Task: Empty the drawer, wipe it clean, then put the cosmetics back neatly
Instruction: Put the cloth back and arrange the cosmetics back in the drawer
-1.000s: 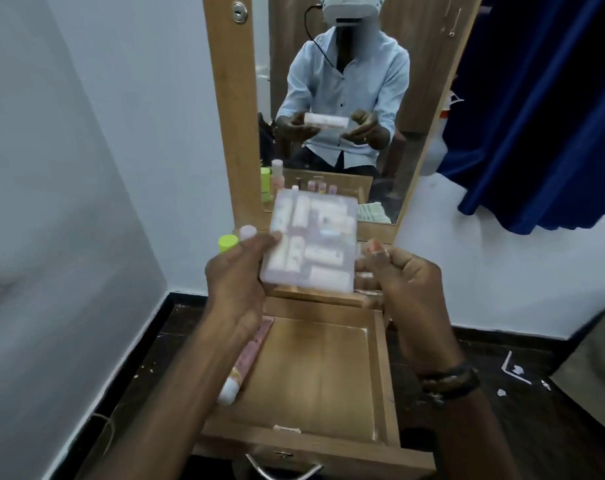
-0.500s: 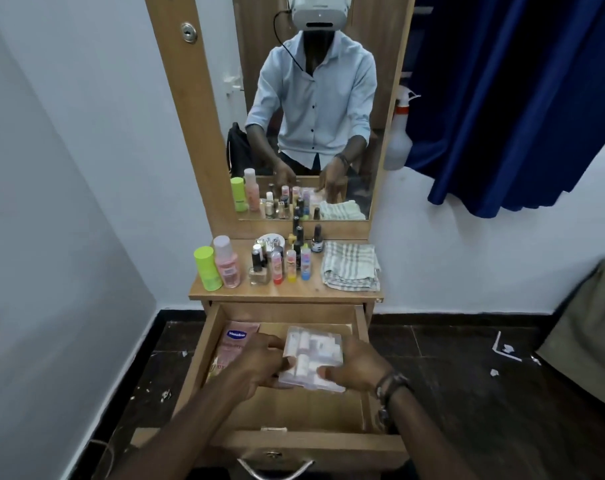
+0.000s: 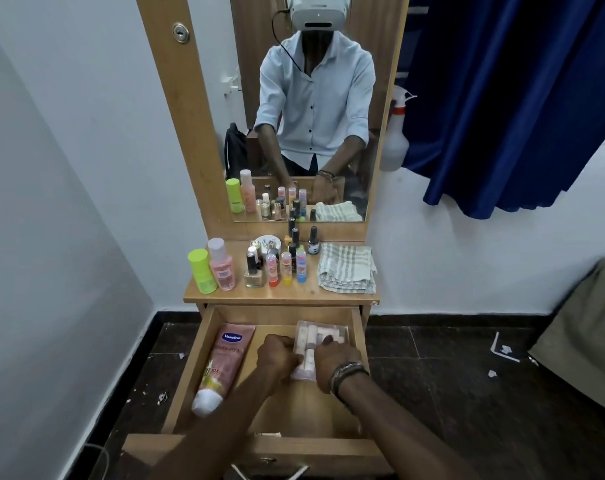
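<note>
- The left hand and right hand, lower centre, each grip a side of the clear plastic box of pale tubes, probably to square it up.
- It sits at the right of the open wooden drawer, beside the pink Vaseline tube along the left wall.

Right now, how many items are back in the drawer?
2. The pink Vaseline tube lies along the left side of the drawer, and the clear case of small tubes is at the back right, under both hands. Anything beneath the hands is hidden.
</note>
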`<state>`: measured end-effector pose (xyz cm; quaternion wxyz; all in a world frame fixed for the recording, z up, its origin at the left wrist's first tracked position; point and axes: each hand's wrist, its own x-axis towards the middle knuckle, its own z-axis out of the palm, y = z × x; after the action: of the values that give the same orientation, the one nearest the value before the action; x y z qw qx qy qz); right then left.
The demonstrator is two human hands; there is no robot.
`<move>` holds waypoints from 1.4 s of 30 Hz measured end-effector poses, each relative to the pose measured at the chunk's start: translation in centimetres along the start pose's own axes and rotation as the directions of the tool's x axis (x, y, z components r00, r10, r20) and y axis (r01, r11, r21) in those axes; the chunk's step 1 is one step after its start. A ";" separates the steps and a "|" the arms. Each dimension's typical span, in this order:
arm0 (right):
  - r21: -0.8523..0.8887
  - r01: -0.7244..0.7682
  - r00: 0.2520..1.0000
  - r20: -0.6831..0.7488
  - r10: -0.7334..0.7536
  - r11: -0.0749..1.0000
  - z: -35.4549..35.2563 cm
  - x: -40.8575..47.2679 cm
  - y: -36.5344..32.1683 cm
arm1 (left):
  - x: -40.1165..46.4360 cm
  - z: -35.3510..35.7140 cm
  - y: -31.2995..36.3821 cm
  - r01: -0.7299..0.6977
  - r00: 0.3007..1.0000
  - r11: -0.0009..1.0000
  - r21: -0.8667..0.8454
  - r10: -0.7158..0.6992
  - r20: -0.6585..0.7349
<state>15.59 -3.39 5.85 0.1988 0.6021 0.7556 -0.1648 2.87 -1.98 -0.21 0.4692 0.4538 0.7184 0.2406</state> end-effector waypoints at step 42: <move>0.066 0.150 0.955 -0.269 -0.127 0.987 -4.4 -3.7 -3.0 | -6.5 -10.0 3.1 -0.626 0.346 0.773 0.100 0.390 -0.853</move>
<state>12.95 -5.00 11.52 0.0584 0.5722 0.8078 -0.1290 -3.77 -5.42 9.52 0.0176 0.4203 0.6352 0.6477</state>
